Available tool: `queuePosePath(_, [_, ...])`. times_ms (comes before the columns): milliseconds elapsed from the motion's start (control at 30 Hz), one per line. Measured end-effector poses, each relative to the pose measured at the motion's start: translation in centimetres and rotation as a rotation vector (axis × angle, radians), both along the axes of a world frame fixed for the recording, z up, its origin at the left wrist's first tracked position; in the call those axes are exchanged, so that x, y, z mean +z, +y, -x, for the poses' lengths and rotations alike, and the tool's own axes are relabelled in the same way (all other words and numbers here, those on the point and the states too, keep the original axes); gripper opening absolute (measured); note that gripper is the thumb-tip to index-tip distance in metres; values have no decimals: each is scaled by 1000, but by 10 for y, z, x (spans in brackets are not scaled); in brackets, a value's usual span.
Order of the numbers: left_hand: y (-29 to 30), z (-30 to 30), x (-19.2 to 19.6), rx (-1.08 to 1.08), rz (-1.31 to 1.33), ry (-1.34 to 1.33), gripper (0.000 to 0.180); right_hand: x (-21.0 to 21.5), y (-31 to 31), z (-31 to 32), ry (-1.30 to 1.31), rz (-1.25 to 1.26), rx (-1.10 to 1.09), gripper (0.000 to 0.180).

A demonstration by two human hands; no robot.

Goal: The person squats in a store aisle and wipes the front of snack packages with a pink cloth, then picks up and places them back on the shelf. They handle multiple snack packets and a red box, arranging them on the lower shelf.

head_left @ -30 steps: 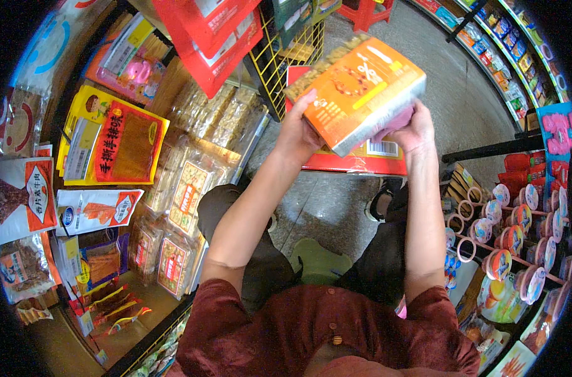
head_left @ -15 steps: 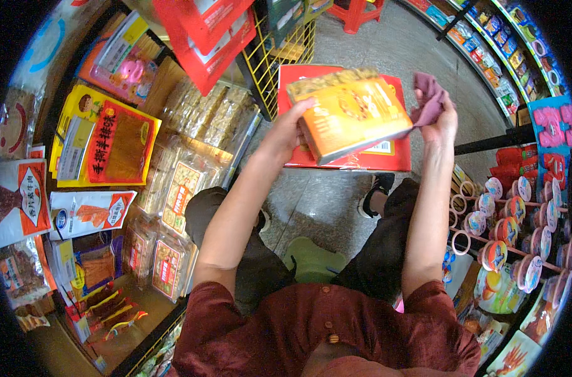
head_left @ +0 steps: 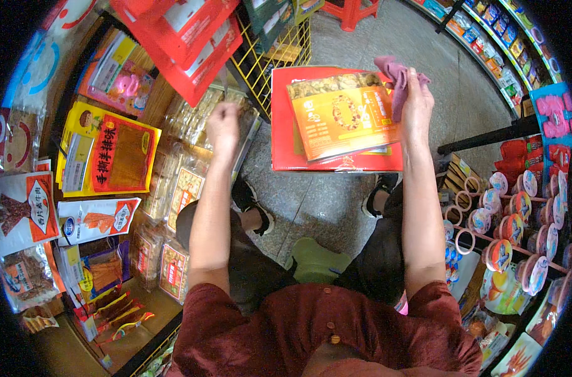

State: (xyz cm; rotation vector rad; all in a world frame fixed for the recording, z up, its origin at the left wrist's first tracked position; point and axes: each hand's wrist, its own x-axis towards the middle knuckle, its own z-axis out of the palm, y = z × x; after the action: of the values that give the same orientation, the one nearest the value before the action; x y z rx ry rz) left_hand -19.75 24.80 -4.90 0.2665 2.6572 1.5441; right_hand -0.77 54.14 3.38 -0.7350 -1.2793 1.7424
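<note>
My right hand [head_left: 416, 107] is closed on a crumpled purple cloth [head_left: 396, 81] at the right edge of an orange-and-yellow snack pack [head_left: 342, 119]. The pack has a see-through strip of nutty pieces along its far side. It rests flat on a red cardboard box [head_left: 286, 151] in front of me. Off to the left, my left hand [head_left: 223, 131] is apart from the pack, slightly blurred and curled into a fist. It is over the shelf beside clear packs of nut bars [head_left: 192, 116], below hanging red bags [head_left: 198, 69]. What its fingers hold, if anything, is hidden.
At left, a shelf bears a yellow-and-red snack bag [head_left: 113, 151], white pouches [head_left: 101, 220] and clear snack boxes [head_left: 173, 270]. A yellow wire rack [head_left: 276, 60] stands beyond. Round tubs [head_left: 509, 226] hang at right. A green stool [head_left: 320, 261] is between my legs.
My left hand has let go of the snack pack and moved left to the shelf. The pack now lies flatter on the red box. The cloth in my right hand has shifted slightly left.
</note>
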Motion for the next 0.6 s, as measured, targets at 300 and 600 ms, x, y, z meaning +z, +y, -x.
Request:
queuePosePath(300, [-50, 5, -103, 66, 1057, 299, 76, 3, 8, -2, -50, 26, 32, 26])
queuePosePath(600, [-53, -2, -93, 208, 809, 84, 71, 1, 12, 9, -48, 11, 15, 28])
